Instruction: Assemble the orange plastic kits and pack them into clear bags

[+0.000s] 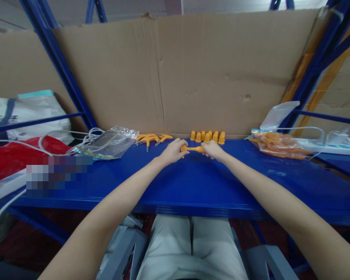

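Note:
Both my hands meet over the back of a blue shelf (192, 182). My left hand (172, 151) is closed round the left end of a small orange plastic rod-like part (194, 149). My right hand (213, 149) pinches its right end. Just behind them stands a cluster of several small orange cone-shaped caps (207, 135). To the left of the hands lie orange claw-shaped pieces with little chains (151, 138).
A crumpled clear plastic bag (107, 144) lies left of the orange pieces, with white cables (84, 136) and a red and white bag (17, 155) further left. A bag of orange parts (275, 144) sits at the right. Brown cardboard (192, 74) backs the shelf, between blue uprights.

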Tool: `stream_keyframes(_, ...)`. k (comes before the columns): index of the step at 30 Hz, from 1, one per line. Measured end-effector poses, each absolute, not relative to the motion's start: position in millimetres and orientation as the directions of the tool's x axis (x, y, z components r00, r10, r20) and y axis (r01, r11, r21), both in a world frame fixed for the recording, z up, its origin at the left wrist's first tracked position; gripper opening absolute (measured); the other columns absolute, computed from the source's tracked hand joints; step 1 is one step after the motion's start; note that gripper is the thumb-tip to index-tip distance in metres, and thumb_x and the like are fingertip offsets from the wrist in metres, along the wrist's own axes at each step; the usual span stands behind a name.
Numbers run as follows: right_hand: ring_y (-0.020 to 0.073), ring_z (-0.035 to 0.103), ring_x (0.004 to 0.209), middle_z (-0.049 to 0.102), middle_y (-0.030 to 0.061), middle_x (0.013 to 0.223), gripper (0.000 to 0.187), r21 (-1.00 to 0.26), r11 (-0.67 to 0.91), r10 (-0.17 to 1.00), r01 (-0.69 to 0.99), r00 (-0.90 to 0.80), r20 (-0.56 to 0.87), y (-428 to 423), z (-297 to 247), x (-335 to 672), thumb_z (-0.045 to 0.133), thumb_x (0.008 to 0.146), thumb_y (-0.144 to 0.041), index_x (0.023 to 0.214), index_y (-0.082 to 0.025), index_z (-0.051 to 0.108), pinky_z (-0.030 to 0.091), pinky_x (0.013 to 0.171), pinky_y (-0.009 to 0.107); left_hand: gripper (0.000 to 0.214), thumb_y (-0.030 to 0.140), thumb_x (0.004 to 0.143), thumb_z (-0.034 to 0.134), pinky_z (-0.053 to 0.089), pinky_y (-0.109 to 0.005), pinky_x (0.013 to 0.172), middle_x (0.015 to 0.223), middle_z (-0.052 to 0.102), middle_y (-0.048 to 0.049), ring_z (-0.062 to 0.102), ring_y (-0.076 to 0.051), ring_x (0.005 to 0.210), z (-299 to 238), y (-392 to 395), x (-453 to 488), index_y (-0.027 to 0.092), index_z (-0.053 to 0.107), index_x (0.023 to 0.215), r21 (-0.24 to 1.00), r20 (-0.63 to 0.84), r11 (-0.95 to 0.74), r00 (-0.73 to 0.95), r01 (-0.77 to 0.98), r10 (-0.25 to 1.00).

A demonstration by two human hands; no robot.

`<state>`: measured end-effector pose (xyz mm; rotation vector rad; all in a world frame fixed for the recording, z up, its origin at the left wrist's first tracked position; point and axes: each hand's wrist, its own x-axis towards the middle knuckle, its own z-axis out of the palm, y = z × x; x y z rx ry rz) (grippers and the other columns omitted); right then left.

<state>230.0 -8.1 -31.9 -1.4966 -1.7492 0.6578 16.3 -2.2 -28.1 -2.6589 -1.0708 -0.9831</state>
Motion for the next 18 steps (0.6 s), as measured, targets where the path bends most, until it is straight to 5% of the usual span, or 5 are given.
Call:
stream_keyframes(3, 0.0082, 0.036, 0.034, 0.053, 0.0026, 0.047, 0.048, -0.799, 0.187, 0.981, 0.571, -0.153, 0.12, -19, -30, 219, 0.041, 0.095, -0.05, 0.063, -0.018, 0.057, 0.029, 0.033, 0.023, 0.018, 0.019, 0.08, 0.065, 0.049, -0.034, 0.084, 0.098, 0.062, -0.0051, 0.062, -0.021, 0.092, -25, 9, 8, 0.02, 0.063, 0.098, 0.091, 0.573, -0.717, 0.552, 0.692, 0.606)
stream_keyframes(9, 0.0083, 0.054, 0.052, 0.07, 0.0037, 0.076, 0.021, -0.699, 0.437, 0.882, 0.566, -0.42, 0.212, -26, -30, 211, 0.068, 0.08, -0.031, 0.091, -0.013, 0.069, 0.042, 0.047, 0.019, 0.028, 0.013, 0.083, 0.053, 0.048, -0.032, 0.091, 0.109, 0.066, -0.0059, 0.063, -0.02, 0.102, -14, 40, -3, 0.022, 0.069, 0.105, 0.036, 0.382, -0.633, 0.575, 0.773, 0.724)
stream_keyframes(13, 0.0095, 0.056, 0.054, 0.071, 0.0033, 0.075, 0.017, -0.609, 0.527, 0.838, 0.593, -0.483, 0.254, -23, -32, 213, 0.063, 0.082, -0.023, 0.09, -0.013, 0.073, 0.045, 0.055, 0.022, 0.036, 0.003, 0.076, 0.051, 0.048, -0.027, 0.087, 0.105, 0.071, -0.0055, 0.065, -0.018, 0.099, -7, 57, 9, 0.019, 0.073, 0.099, 0.014, 0.22, -0.632, 0.614, 0.775, 0.758)
stream_keyframes(18, 0.0113, 0.058, 0.053, 0.071, 0.0039, 0.072, 0.023, -0.464, 0.44, 0.898, 0.769, -0.385, 0.214, -20, -24, 228, 0.052, 0.088, -0.018, 0.082, -0.014, 0.074, 0.046, 0.059, 0.024, 0.044, -0.003, 0.067, 0.051, 0.049, -0.023, 0.081, 0.098, 0.075, -0.0045, 0.068, -0.017, 0.091, -5, 62, 44, 0.017, 0.076, 0.097, 0.097, 0.109, -0.619, 0.61, 0.78, 0.785)
